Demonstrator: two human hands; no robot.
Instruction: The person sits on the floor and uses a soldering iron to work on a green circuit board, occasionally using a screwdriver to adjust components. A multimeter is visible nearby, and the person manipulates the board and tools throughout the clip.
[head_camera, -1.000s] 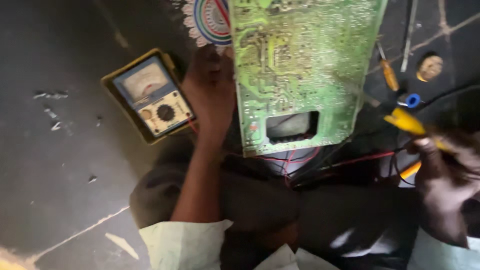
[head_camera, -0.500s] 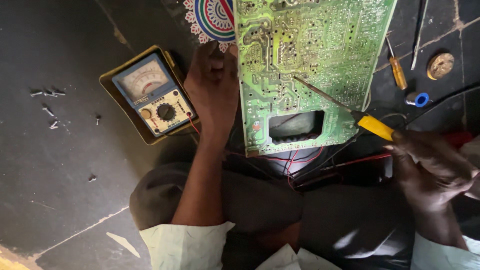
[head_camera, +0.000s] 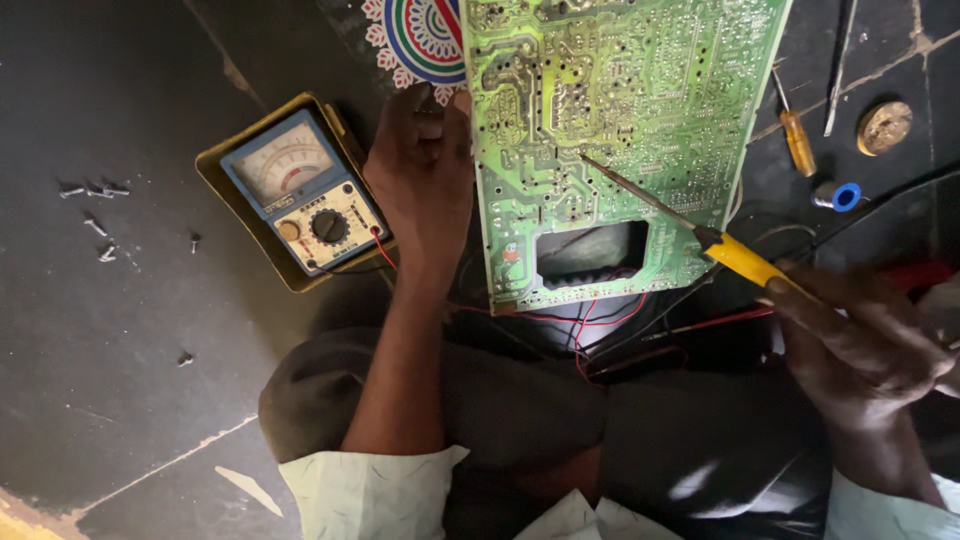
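Dim overall, sharp focus, soft shadows, bright glare bottom-left corner.

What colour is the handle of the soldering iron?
Yellow handle, held in the right hand; the head view shows it.

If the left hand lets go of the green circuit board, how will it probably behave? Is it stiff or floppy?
The green circuit board looks flat and straight-edged, so probably stiff. The left hand grips only one edge, so released it would likely tip or slide. Wires trail from its lower edge and may tug on it.
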